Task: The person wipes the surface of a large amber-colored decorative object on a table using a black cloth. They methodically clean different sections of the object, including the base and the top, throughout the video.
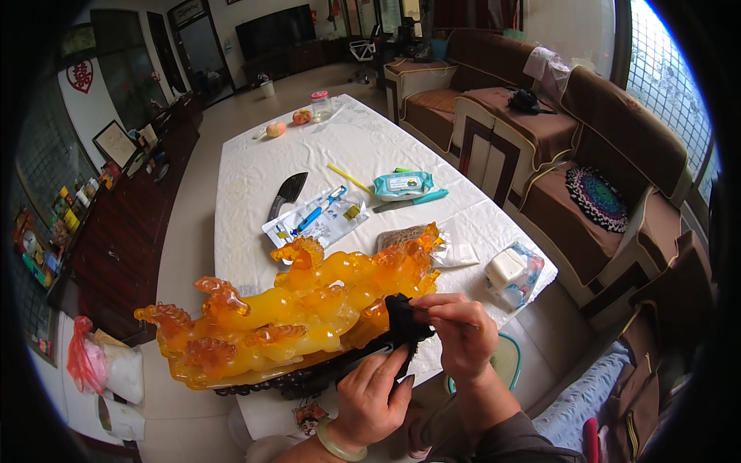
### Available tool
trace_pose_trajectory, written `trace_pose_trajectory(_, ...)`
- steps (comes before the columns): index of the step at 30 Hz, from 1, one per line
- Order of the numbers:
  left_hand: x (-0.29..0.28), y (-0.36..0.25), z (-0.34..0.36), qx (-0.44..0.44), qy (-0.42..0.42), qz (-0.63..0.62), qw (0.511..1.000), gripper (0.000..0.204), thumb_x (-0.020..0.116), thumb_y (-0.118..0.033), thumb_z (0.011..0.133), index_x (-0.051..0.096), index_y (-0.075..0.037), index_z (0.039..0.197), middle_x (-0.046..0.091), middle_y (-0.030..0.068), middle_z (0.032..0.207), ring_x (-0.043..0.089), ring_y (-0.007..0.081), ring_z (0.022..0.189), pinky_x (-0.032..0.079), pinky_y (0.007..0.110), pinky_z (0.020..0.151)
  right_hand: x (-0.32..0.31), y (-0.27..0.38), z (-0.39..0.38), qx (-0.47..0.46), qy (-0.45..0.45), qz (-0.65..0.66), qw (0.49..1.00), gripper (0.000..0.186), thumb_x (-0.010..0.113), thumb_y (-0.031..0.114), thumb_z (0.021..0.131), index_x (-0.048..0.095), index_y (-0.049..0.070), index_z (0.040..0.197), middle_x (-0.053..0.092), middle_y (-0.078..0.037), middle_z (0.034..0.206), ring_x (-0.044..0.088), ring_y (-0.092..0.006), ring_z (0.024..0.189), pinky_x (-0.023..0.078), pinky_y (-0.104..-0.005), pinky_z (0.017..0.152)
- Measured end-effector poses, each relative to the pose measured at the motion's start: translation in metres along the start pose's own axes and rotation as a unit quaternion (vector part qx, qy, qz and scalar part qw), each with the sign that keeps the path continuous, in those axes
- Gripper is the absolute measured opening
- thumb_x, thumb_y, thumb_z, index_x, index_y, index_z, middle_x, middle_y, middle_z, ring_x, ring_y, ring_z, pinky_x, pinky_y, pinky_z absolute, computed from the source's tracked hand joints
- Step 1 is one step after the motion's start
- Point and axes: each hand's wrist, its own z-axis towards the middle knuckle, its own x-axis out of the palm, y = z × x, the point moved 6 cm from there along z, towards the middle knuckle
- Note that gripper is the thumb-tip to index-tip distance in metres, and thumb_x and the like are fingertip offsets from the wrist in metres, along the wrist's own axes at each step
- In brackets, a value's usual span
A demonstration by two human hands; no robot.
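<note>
A large translucent amber-yellow carving of several animal figures, likely horses, lies along the near edge of the table on a dark carved base. Draped at its right end is a piece of black cloth. My right hand pinches the cloth's upper edge between thumb and fingers. Lower down, my left hand, with a pale bangle on the wrist, closes its thumb and forefinger around the cloth's hanging part beside the base. The carving's right tip is partly hidden by the cloth.
On the white-covered table lie a black-bladed knife, a teal-handled knife, a wipes pack, a blue tool on packaging, a bag of brown grains and a tissue pack. Brown sofas stand right.
</note>
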Motion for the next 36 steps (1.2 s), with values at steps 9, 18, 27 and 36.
trace_pose_trajectory(9, -0.003, 0.000, 0.000, -0.006, -0.002, -0.006, 1.000, 0.047, 0.072, -0.006, 0.079, 0.061, 0.000, 0.124, 0.065, 0.0144, 0.097, 0.066, 0.0333, 0.082, 0.054, 0.039, 0.072, 0.006, 0.009, 0.031, 0.044, 0.069, -0.076, 0.994, 0.013, 0.063, -0.009, 0.086, 0.058, -0.001, 0.095, 0.067, -0.014, 0.081, 0.070, -0.0262, 0.074, 0.055, -0.0316, 0.064)
trace_pose_trajectory(18, -0.003, 0.000, 0.001, -0.016, 0.005, -0.003, 1.000, 0.050, 0.072, -0.006, 0.079, 0.059, -0.001, 0.127, 0.063, 0.0139, 0.097, 0.065, 0.0337, 0.083, 0.053, 0.039, 0.072, 0.006, 0.012, 0.030, -0.003, 0.082, -0.151, 0.985, 0.010, 0.058, -0.010, 0.090, 0.055, -0.001, 0.096, 0.071, -0.015, 0.093, 0.070, -0.0179, 0.072, 0.056, -0.0277, 0.062)
trace_pose_trajectory(27, 0.003, 0.000, -0.003, 0.004, 0.011, -0.026, 1.000, 0.045, 0.072, -0.005, 0.079, 0.062, -0.003, 0.123, 0.064, 0.0128, 0.093, 0.065, 0.0325, 0.079, 0.054, 0.039, 0.070, -0.010, 0.018, -0.008, -0.038, -0.048, -0.108, 0.992, 0.019, 0.062, -0.014, 0.086, 0.055, -0.002, 0.099, 0.071, -0.023, 0.095, 0.071, -0.0232, 0.070, 0.057, -0.0303, 0.060)
trace_pose_trajectory(36, 0.004, 0.003, -0.003, 0.009, 0.019, -0.025, 0.999, 0.038, 0.071, -0.004, 0.079, 0.064, -0.003, 0.117, 0.063, 0.0103, 0.085, 0.064, 0.0300, 0.071, 0.052, 0.039, 0.063, -0.004, 0.011, -0.018, -0.030, -0.023, -0.064, 0.997, 0.020, 0.063, -0.012, 0.085, 0.056, -0.001, 0.101, 0.071, -0.024, 0.097, 0.072, -0.0269, 0.073, 0.057, -0.0320, 0.061)
